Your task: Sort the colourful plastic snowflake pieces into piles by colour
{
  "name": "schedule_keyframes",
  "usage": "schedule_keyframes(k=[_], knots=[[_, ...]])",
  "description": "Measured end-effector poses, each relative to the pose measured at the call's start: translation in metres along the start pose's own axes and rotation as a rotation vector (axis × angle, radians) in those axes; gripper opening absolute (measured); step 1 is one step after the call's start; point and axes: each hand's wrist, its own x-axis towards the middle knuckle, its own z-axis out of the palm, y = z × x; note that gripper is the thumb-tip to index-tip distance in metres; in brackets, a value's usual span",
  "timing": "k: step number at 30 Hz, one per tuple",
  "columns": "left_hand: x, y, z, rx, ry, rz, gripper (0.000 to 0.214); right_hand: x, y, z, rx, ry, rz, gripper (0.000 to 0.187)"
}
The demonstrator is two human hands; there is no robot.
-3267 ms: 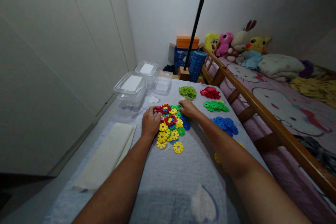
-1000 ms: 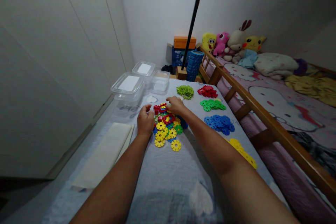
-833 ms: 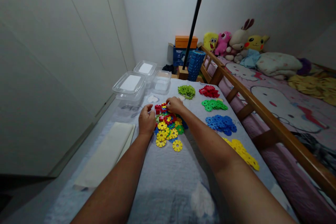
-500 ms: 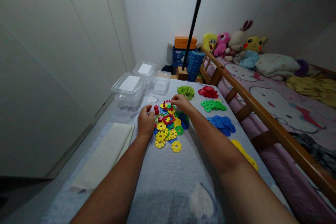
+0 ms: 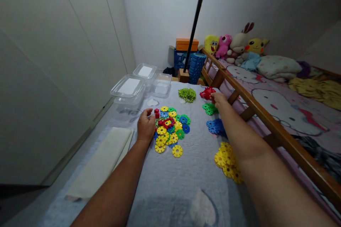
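Observation:
A mixed heap of flat, notched plastic discs point(image 5: 174, 137) in yellow, green and blue lies on the cloth, with several red pieces point(image 5: 168, 123) among them. At its left edge rests my left hand point(image 5: 146, 125), fingers loosely curved and apart, holding nothing visible. My right hand point(image 5: 218, 99) reaches to the far right, its fingers pinched at the edge of the red pile point(image 5: 207, 93). The red piece in its fingers merges with the pile. Below it are a green pile point(image 5: 209, 108), a blue pile point(image 5: 214, 126) and a yellow pile point(image 5: 227, 162), partly covered by my right forearm.
A light-green pile point(image 5: 187, 94) lies at the table's far end. Clear lidded boxes point(image 5: 128, 90) and an open clear box point(image 5: 161, 84) stand at the back left. Folded cream cloth point(image 5: 102, 161) lies left. A wooden bed rail point(image 5: 247, 113) borders the right side.
My right hand has moved right from the mixed heap to the red pile. The square red piece it was at is gone from the heap. My left hand stays beside the heap.

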Motion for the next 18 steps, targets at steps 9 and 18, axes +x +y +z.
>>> schedule_keyframes(k=[9,18], knots=[[0.000,0.000,0.000,0.002,-0.003,0.004,0.032,0.024,0.003,0.001,0.080,0.097,0.137,0.011],[-0.002,0.005,-0.002,0.009,-0.013,-0.001,0.033,0.053,0.006,0.005,0.176,0.070,0.161,0.015]])
